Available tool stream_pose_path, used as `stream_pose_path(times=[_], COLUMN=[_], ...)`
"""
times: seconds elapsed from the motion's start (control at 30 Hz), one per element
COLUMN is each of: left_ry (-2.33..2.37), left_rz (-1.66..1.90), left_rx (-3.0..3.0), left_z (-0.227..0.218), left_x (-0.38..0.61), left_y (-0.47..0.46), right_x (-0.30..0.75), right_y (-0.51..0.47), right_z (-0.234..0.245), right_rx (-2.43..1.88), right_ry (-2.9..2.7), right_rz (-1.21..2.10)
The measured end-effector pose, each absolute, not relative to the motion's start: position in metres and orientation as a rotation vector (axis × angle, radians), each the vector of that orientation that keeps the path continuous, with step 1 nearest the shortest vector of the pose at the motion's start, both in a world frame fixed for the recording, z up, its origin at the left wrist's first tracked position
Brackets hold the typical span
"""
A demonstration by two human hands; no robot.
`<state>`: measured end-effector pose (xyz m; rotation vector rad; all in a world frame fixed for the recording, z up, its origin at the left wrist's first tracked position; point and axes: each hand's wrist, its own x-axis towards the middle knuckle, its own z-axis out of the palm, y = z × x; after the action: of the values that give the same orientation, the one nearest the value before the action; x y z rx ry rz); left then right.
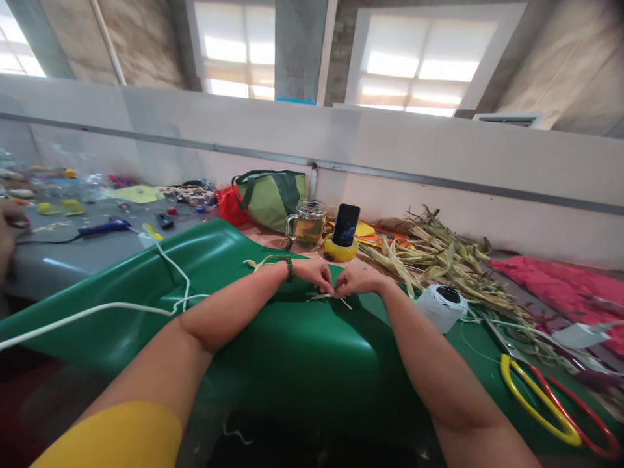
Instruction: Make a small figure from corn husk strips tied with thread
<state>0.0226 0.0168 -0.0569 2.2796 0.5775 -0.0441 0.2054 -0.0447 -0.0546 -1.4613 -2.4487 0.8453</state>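
My left hand, with a dark beaded bracelet at its wrist, and my right hand come together over the green mat. Both are closed in a pinch on a thin pale husk strip, whose ends stick out below the fingertips. The fingers cover its middle. Beside my left wrist lies a pale green husk piece. To the right of my right forearm stands a white spool of thread. Scissors with yellow and red handles rest at the lower right.
Dried corn husks are heaped at the right behind the spool. A phone leans in a yellow holder, beside a glass mug. A green bag stands behind. White cable crosses the mat's left; a blue glue gun lies beyond.
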Motion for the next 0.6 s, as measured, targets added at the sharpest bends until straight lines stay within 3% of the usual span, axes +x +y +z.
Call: stream_pose_path(times=[0.17, 0.6], left_ry=[0.679, 0.707], left_rz=[0.208, 0.548], left_rx=[2.156, 1.893], left_z=[-0.061, -0.054], left_x=[0.026, 0.026], left_y=[0.018, 0.017], right_x=[0.207, 0.215], right_y=[-0.042, -0.041], right_z=[-0.054, -0.049], right_rx=[-1.395, -1.195], right_ry=[-2.252, -2.019], right_rz=[0.734, 0.897])
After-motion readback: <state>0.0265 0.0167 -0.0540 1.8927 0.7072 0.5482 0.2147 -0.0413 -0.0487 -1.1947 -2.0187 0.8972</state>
